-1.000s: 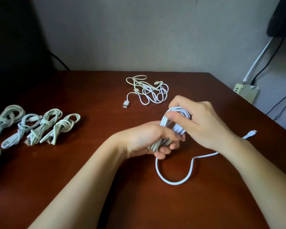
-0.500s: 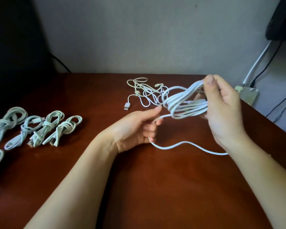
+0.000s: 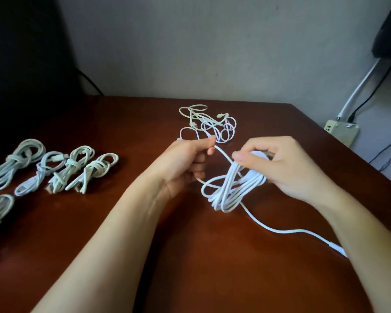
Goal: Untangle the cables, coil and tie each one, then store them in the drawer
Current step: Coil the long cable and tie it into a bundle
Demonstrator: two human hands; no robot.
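Toward the right edge of the worktop (image 3: 190, 256), the right hand (image 3: 287, 168) pinches the top of the white cable coil (image 3: 233, 188) while the left hand (image 3: 185, 161) pinches its free strand; light, limp and probably springy, it is best gripped across the bundled loops.

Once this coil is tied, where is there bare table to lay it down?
Bare table lies between the tied bundles and the tangled cables, and nearer, between the forearms. Crowded: the left edge with bundles, the far centre with the tangle, and under the right hand, where the coil trails its loose tail.
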